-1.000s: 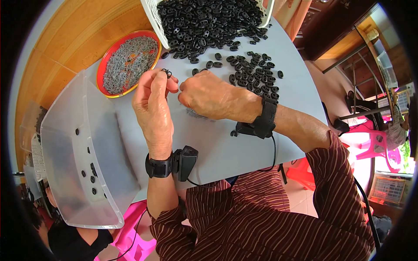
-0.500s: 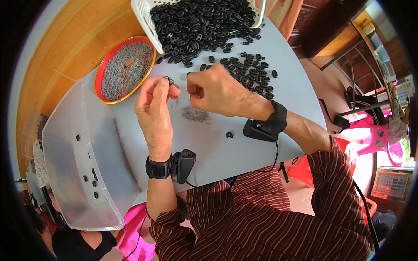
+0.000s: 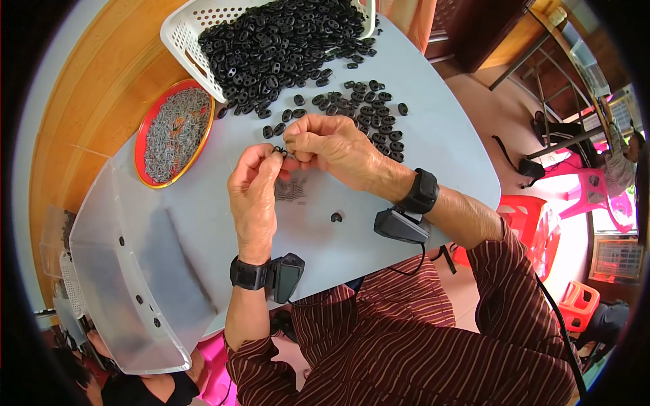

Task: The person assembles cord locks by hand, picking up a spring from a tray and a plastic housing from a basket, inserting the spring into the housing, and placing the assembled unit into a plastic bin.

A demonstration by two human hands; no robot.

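Observation:
My left hand [image 3: 254, 196] pinches a small black oval piece with holes [image 3: 279, 151] between thumb and fingertips. Right beside it, the fingertips of my right hand [image 3: 338, 150] are pressed together at the piece; whatever they hold is too small to make out. Beneath the hands, a little heap of small grey screws [image 3: 290, 191] lies on the pale table [image 3: 406, 81]. Nearer to me sits a single black piece [image 3: 336, 217]. Loose black oval pieces [image 3: 382, 128] with two holes each are spread beyond my right hand.
A white perforated basket [image 3: 181, 37] at the far side spills a large mass of black pieces onto the table. Left of my hands stands a red, gold-rimmed bowl [image 3: 140, 145] of grey screws. A clear plastic bin [image 3: 101, 271] with several black pieces occupies the left edge.
My right hand has come in to meet the left at the black piece; before, they were apart. The whole view has shifted a little, with the basket and bowl now farther left.

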